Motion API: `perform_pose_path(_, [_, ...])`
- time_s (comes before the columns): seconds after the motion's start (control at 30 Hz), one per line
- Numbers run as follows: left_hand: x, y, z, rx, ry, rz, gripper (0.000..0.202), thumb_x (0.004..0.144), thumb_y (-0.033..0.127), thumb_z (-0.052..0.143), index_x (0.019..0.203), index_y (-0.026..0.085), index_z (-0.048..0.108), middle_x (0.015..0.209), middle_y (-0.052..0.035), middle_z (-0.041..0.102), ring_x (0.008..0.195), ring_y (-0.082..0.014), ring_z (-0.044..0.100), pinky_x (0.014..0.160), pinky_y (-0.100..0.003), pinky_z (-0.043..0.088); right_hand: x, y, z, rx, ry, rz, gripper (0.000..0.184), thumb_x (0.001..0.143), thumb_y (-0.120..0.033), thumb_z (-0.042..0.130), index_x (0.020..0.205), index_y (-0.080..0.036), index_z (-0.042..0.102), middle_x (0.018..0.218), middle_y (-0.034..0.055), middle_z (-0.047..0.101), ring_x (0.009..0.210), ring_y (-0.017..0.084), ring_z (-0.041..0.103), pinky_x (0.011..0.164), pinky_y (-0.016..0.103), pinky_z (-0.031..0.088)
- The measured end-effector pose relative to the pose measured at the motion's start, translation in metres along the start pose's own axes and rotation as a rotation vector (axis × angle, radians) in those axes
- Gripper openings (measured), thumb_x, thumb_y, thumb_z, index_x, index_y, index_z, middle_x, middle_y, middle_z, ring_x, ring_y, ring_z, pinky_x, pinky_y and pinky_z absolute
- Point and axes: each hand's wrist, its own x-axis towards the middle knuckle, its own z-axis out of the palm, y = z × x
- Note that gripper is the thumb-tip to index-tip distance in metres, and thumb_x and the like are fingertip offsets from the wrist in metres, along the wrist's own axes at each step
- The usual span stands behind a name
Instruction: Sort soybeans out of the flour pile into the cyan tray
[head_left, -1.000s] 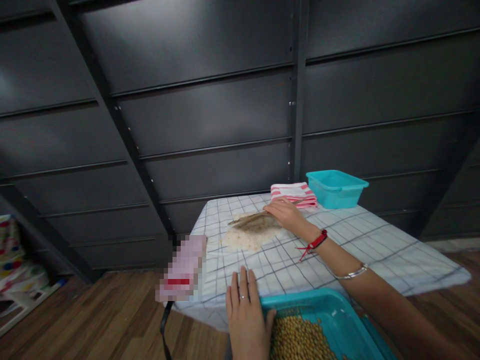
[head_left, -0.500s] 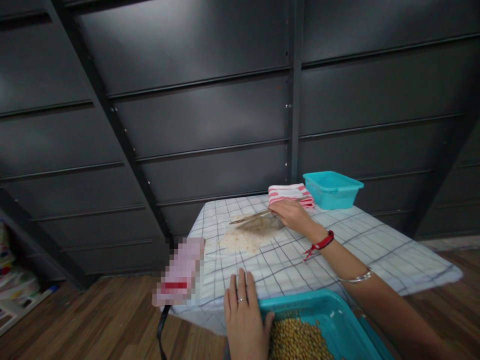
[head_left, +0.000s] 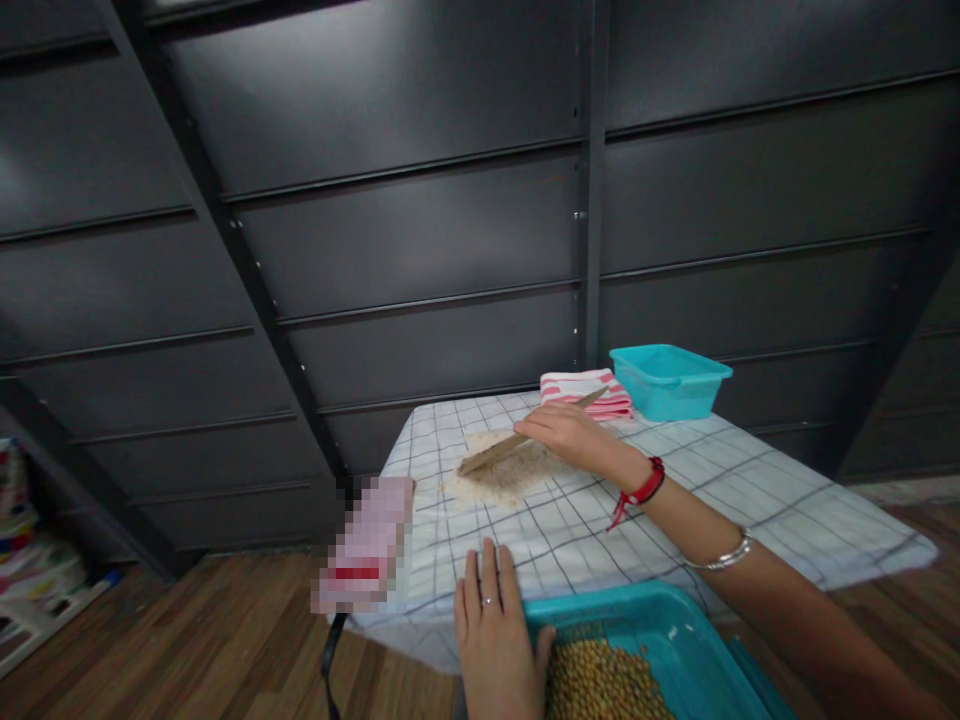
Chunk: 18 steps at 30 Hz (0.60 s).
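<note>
My right hand (head_left: 571,436) is closed around a long, flat, brownish strip (head_left: 491,455), which looks like a thin piece of wood or card. Its left end meets a patch of pale, brown-flecked powdery stuff (head_left: 499,487) spread on the checked tablecloth (head_left: 424,530). My left hand (head_left: 496,635) lies with fingers stretched out at the table's near edge, holding nothing. Its thumb is beside the rim of a teal basket (head_left: 660,600) with many round, tan beans (head_left: 600,680) in it. Whether the thumb touches the rim I cannot tell.
Behind my right hand lies a folded pink-and-white striped cloth (head_left: 577,385). An aqua plastic tub (head_left: 675,385) stands at the back right. A blurred-out pink object (head_left: 367,540) is at the table's left edge, with a black strap (head_left: 328,660) hanging down. A dark panelled wall (head_left: 427,240) rises behind.
The strip's left end has come down and nearer across the powdery patch, and its right end now shows beyond my hand. My left hand keeps its place at the edge.
</note>
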Motion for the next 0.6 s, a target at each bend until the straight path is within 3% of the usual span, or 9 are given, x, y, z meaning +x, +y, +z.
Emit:
perform_pose_path(0.17, [-0.001, -0.003, 0.004, -0.012, 0.021, 0.015, 0.062, 0.064, 0.022, 0.059, 0.124, 0.015, 0.043, 0.133, -0.0114, 0.044, 0.122, -0.0319, 0.036, 0.097, -0.049, 0.034, -0.008, 0.007, -0.005, 0.036, 0.009, -0.005, 0.036, 0.069, 0.001, 0.040, 0.096, -0.018, 0.057, 0.086, 0.0029, 0.063, 0.081, 0.014, 0.056, 0.075, 0.029, 0.042])
perform_pose_path(0.4, [-0.002, -0.002, 0.006, -0.011, 0.024, 0.014, 0.062, 0.065, 0.022, 0.058, 0.124, 0.014, 0.041, 0.133, -0.0134, 0.043, 0.122, -0.0319, 0.035, 0.097, -0.051, 0.035, -0.007, 0.010, -0.012, 0.084, 0.067, 0.038, 0.031, 0.076, -0.002, 0.038, 0.094, -0.018, 0.057, 0.086, 0.0038, 0.064, 0.082, 0.014, 0.056, 0.075, 0.030, 0.043])
perform_pose_path(0.6, [-0.002, -0.008, 0.007, -0.012, -0.024, 0.058, 0.063, 0.066, 0.024, 0.058, 0.126, 0.015, 0.039, 0.134, -0.0131, 0.042, 0.122, -0.0319, 0.036, 0.095, -0.050, 0.037, 0.001, -0.001, -0.004, 0.119, 0.044, -0.097, 0.029, 0.075, -0.002, 0.038, 0.092, -0.015, 0.057, 0.082, 0.0050, 0.063, 0.079, 0.015, 0.056, 0.073, 0.029, 0.043])
